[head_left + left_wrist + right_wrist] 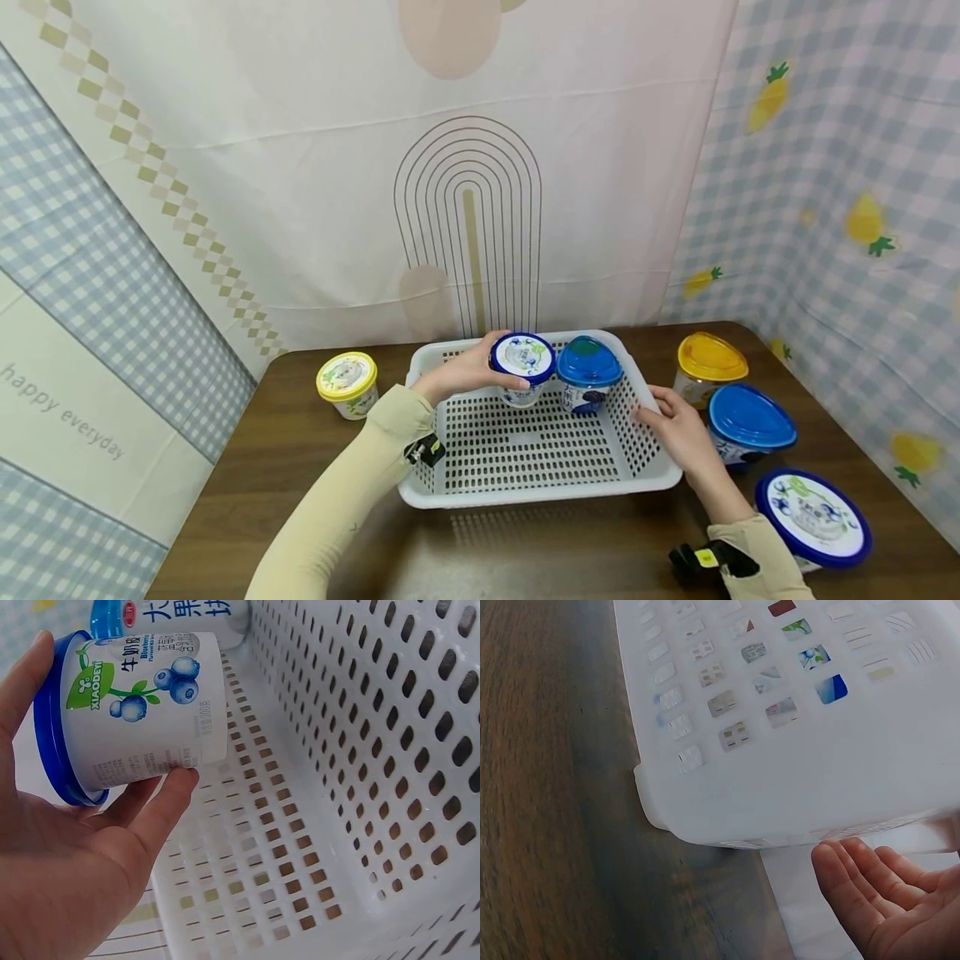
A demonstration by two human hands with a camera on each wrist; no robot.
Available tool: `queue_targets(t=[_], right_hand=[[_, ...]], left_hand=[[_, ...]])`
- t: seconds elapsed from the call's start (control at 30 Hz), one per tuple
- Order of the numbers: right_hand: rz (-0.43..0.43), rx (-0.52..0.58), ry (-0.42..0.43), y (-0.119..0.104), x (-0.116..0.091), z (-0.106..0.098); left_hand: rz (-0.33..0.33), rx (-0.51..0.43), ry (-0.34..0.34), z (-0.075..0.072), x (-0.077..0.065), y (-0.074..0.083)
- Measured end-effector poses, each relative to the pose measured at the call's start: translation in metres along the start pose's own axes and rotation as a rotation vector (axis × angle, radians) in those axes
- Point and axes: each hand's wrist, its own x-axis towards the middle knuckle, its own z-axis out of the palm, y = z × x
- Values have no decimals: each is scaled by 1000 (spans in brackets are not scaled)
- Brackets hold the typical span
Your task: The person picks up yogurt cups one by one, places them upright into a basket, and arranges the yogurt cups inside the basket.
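Note:
My left hand [471, 367] grips a white yogurt cup [142, 712] with a dark blue lid and printed blueberries. The cup is over the back part of a white perforated plastic basket [540, 492], tilted a little. To its right, inside the basket, stands another cup with a bright blue domed lid [588, 362]. At the basket's right side, my right hand [681, 429] holds the rim, thumb over the edge and fingers along the outside. The right wrist view shows those fingertips [829, 859] against the underside of the rim; the thumb is mostly hidden there.
A yellow-lidded cup [347, 379] stands left of the basket on the brown wooden table [247, 508]. On the right are a cup with a yellow domed lid [711, 358], a blue-domed cup [752, 417] and a larger blue-rimmed tub [813, 517]. Patterned curtains [322, 167] hang behind.

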Motion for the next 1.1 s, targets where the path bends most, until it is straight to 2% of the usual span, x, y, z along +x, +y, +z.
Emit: queue_targets(t=[0.27, 0.63, 1.1], right_hand=[[4, 9, 0, -1, 0, 0], [5, 16, -1, -2, 0, 0], [-10, 21, 0, -2, 0, 0]], left_hand=[[-3, 54, 1, 1, 4, -6], [-32, 92, -20, 3, 1, -8], [-61, 84, -67, 7, 4, -11]])
